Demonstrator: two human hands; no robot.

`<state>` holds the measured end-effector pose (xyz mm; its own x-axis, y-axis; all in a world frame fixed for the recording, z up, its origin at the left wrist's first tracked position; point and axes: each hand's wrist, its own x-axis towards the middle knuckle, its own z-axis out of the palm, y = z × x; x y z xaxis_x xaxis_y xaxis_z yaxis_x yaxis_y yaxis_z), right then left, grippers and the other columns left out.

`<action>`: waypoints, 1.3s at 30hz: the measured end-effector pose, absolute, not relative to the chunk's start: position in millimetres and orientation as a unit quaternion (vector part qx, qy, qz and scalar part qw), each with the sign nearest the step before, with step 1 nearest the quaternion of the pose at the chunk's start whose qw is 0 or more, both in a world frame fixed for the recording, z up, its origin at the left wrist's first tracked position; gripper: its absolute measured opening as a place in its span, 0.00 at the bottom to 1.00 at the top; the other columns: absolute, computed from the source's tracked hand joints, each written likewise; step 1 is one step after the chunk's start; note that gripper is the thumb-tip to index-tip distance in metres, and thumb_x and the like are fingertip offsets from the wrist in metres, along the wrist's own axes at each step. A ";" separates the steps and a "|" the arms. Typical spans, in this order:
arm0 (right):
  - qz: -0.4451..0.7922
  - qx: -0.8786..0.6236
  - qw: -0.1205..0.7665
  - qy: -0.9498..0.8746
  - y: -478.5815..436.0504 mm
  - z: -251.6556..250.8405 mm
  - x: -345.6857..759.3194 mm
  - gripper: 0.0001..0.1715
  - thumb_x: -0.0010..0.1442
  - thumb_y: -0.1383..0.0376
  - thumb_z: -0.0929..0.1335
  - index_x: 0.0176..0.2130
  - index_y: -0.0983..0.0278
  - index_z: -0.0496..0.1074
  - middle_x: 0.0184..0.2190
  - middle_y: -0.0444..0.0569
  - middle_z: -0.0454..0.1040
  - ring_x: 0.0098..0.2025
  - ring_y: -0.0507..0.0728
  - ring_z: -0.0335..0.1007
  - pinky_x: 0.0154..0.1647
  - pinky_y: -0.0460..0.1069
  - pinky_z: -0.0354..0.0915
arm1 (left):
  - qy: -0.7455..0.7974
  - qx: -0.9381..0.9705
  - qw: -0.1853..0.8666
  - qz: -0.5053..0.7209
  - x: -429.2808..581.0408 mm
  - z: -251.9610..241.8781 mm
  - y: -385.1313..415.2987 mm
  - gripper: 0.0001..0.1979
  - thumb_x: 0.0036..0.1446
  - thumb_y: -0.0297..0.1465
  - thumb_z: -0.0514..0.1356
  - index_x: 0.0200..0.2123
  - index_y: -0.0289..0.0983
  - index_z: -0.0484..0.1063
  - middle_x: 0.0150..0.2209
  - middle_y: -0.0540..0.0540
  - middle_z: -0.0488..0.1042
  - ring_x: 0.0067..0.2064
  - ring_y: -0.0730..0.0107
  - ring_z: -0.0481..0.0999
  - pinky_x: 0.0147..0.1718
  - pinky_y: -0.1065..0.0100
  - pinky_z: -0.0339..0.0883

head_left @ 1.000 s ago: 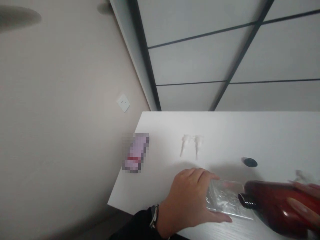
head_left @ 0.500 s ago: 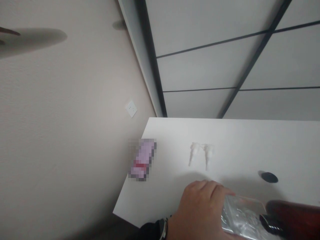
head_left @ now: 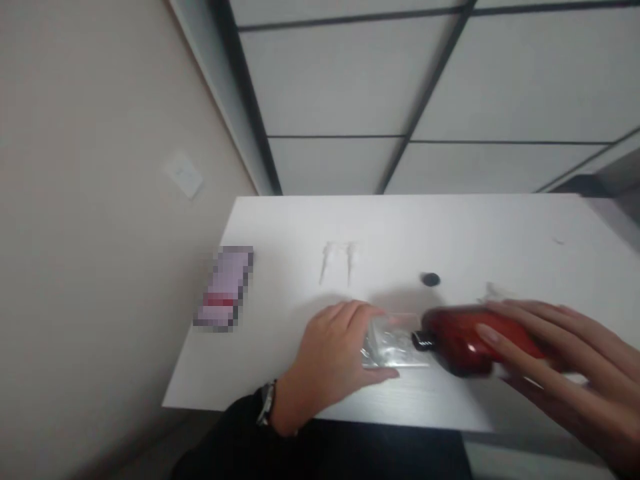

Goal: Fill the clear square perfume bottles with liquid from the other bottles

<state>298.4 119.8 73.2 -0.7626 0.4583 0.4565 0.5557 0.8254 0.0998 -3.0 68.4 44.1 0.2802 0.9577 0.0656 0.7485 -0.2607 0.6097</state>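
My left hand [head_left: 333, 350] is wrapped round a clear see-through container [head_left: 395, 340], just above the white table or resting on it; I cannot tell which. The container's far end points to the right. My right hand [head_left: 565, 360] grips a red bottle [head_left: 467, 340], which is tipped nearly flat. Its dark neck [head_left: 424, 341] points left and sits at the container's right end, overlapping it in view. Whether liquid is flowing is too blurred to see. Beyond my left hand lie two pale, thin-stemmed pieces [head_left: 340, 260] side by side.
A blurred-out pink item [head_left: 225, 287] lies on the left of the white table [head_left: 280, 227]. A black round spot or disc [head_left: 431, 279] shows behind the bottle. Something pale [head_left: 500, 290] lies partly behind my right hand. A wall with a socket [head_left: 185, 175] stands at left, panelled doors [head_left: 340, 87] behind.
The view has swung right and down, bringing my right hand and more of the bottle and table into sight. The bottle's neck stays at the container's right end.
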 end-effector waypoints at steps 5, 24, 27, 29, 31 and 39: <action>-0.132 -0.269 0.160 -0.941 120.5 88.9 298.6 0.53 0.62 0.79 0.72 0.76 0.56 0.53 0.62 0.65 0.73 0.59 0.74 0.75 0.53 0.70 0.78 | 0.554 0.777 0.212 0.213 -5.6 43.7 73.7 0.37 0.46 0.46 0.79 0.54 0.39 0.70 0.51 0.42 0.80 0.50 0.49 0.81 0.49 0.51 0.76; -0.142 -0.257 0.148 -0.944 121.1 98.1 292.3 0.38 0.60 0.80 0.73 0.65 0.61 0.69 0.63 0.63 0.72 0.61 0.71 0.73 0.57 0.68 0.76 | 0.560 0.776 0.214 0.194 -5.9 49.1 73.7 0.34 0.50 0.45 0.77 0.55 0.39 0.70 0.52 0.43 0.81 0.51 0.50 0.81 0.50 0.52 0.76; -0.144 -0.256 0.145 -0.945 121.2 99.0 292.1 0.38 0.59 0.80 0.74 0.65 0.61 0.69 0.63 0.64 0.72 0.61 0.71 0.73 0.57 0.68 0.76 | 0.557 0.777 0.215 0.197 -6.1 49.4 73.9 0.34 0.50 0.45 0.77 0.55 0.38 0.70 0.52 0.43 0.80 0.51 0.49 0.81 0.49 0.51 0.77; -0.144 -0.256 0.144 -0.945 121.2 99.3 291.9 0.39 0.60 0.81 0.74 0.65 0.61 0.69 0.63 0.63 0.72 0.61 0.71 0.73 0.57 0.68 0.76 | 0.556 0.778 0.215 0.198 -5.8 49.5 74.2 0.34 0.50 0.44 0.77 0.55 0.38 0.70 0.52 0.43 0.80 0.51 0.49 0.82 0.49 0.51 0.77; -0.142 -0.256 0.142 -0.945 121.2 99.8 291.9 0.39 0.59 0.81 0.73 0.66 0.61 0.68 0.63 0.63 0.72 0.61 0.71 0.73 0.58 0.68 0.76 | 0.557 0.778 0.217 0.194 -5.3 49.6 74.3 0.34 0.50 0.44 0.77 0.55 0.38 0.70 0.52 0.43 0.80 0.51 0.49 0.81 0.49 0.51 0.76; -0.146 -0.253 0.133 -0.947 122.1 103.0 292.8 0.39 0.61 0.80 0.73 0.66 0.60 0.67 0.64 0.61 0.72 0.62 0.69 0.73 0.59 0.66 0.76 | 0.559 0.777 0.217 0.191 -5.5 49.2 73.3 0.33 0.51 0.45 0.76 0.55 0.38 0.71 0.52 0.43 0.80 0.51 0.50 0.81 0.50 0.52 0.76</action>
<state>292.8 122.1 103.0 -0.8369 0.4395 0.3261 0.5175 0.8295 0.2100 -5.5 73.3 49.2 0.3030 0.9514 0.0548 0.7853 -0.2818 0.5513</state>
